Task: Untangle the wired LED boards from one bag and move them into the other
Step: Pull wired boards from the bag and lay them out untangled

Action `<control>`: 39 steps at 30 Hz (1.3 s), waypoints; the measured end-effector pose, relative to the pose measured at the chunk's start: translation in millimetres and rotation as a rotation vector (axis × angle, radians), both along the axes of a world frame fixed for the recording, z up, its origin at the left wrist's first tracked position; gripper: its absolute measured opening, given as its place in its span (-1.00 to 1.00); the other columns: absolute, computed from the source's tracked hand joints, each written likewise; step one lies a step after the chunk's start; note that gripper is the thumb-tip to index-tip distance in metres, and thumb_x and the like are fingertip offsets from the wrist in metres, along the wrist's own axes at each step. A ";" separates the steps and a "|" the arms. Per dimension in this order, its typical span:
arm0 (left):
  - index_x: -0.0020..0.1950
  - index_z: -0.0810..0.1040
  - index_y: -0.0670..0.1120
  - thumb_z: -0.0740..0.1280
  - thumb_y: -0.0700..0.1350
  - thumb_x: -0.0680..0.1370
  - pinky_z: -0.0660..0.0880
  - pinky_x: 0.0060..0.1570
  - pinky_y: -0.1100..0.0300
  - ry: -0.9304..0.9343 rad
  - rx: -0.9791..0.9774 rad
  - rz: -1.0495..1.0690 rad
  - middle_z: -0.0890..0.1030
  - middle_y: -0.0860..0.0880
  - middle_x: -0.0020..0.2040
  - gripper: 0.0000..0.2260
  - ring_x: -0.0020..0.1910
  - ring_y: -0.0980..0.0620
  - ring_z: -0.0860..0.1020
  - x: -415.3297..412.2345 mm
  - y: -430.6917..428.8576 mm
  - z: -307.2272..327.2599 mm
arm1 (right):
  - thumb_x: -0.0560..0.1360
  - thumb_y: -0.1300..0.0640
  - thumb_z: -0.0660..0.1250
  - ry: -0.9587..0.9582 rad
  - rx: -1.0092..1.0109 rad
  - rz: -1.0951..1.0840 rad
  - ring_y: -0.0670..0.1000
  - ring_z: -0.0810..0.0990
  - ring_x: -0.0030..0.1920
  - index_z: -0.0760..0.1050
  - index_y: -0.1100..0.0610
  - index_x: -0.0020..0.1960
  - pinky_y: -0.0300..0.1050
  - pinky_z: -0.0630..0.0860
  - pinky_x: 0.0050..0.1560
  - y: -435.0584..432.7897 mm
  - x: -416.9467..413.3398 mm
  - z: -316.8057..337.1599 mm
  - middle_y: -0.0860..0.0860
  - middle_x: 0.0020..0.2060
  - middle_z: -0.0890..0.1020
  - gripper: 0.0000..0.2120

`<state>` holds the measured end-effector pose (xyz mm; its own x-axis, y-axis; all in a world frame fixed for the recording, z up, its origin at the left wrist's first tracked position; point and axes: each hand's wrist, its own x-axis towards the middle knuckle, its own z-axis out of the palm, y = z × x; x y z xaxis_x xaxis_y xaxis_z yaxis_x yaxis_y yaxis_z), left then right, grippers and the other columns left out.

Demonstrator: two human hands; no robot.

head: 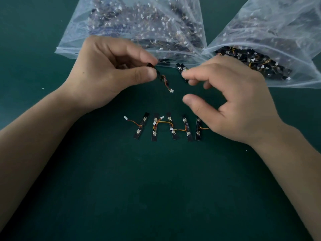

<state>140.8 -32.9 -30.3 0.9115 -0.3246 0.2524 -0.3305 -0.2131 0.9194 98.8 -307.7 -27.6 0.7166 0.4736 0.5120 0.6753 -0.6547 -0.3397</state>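
Green matting (156, 188) covered the table. One LED board (159, 73), wire dangling, was pinched between the left hand's (104, 70) thumb and forefinger. Just right of it, the right hand (234, 101) reached for a second board (181, 66), thumb and fingers apart. Nearer the person lay five freed boards (154, 134), not yet bagged. Beyond it, the left zip bag (139, 23) and the right zip bag (278, 40) both held heaps, so much work probably remained.

Left fingers (142, 75) pinched, right fingers (197, 72) loose.
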 end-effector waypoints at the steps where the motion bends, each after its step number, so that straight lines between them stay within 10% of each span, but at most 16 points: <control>1: -0.03 0.75 0.11 0.60 -0.02 0.47 0.61 -0.05 0.29 -0.001 -0.009 0.000 0.76 0.14 -0.11 -0.89 -0.15 0.19 0.69 -0.5 0.2 0.5 | 0.63 0.04 0.43 -0.033 -0.009 0.003 0.08 0.60 -0.07 0.65 0.19 0.23 0.10 0.56 -0.01 3.5 -1.0 -0.2 0.04 -0.04 0.67 -0.73; 12: 0.05 0.76 0.10 0.54 -0.03 0.48 0.63 -0.04 0.29 0.070 0.062 -0.077 0.77 0.09 -0.07 -0.84 -0.13 0.16 0.70 -1.8 -1.1 1.0 | 0.63 0.15 0.42 -0.089 0.005 -0.017 0.16 0.65 -0.17 0.72 0.18 -0.02 0.17 0.54 -0.11 14.7 2.6 -8.7 0.05 -0.16 0.71 -0.87; 23: 0.07 0.73 0.18 0.46 -0.10 0.59 0.46 -0.15 0.27 0.010 0.099 0.016 0.68 -0.10 -0.14 -0.83 -0.20 0.05 0.55 3.3 -0.4 -3.3 | 0.61 0.17 0.39 0.222 0.379 -0.299 -0.23 0.56 -0.25 0.63 0.04 -0.05 -0.41 0.39 -0.16 -4.2 14.2 -7.2 -0.21 -0.25 0.63 -0.91; 33: 0.12 0.68 0.18 0.46 -0.10 0.62 0.40 -0.21 0.49 -0.110 0.403 0.092 0.63 0.36 -0.20 -0.83 -0.29 0.23 0.51 -0.5 -6.8 -3.8 | 0.66 0.19 0.32 0.213 0.001 -0.190 0.05 0.48 0.23 0.71 0.11 0.19 -0.25 0.30 0.34 1.9 11.4 -6.4 0.00 0.24 0.59 -0.79; 39: 0.18 0.71 0.17 0.46 -0.08 0.62 0.35 -0.01 0.59 -0.133 0.466 0.120 0.63 0.37 -0.03 -0.81 -0.01 0.45 0.58 -2.0 -9.0 -3.0 | 0.66 0.23 0.28 0.254 -0.034 -0.159 -0.02 0.46 0.32 0.69 0.13 0.25 -0.22 0.27 0.44 0.1 13.7 -5.3 -0.10 0.34 0.61 -0.74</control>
<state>138.8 -41.9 -33.3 0.9190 -0.3258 0.2219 -0.3866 -0.6351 0.6687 112.5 -307.6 -33.0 0.8862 0.3591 0.2927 0.4598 -0.7591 -0.4609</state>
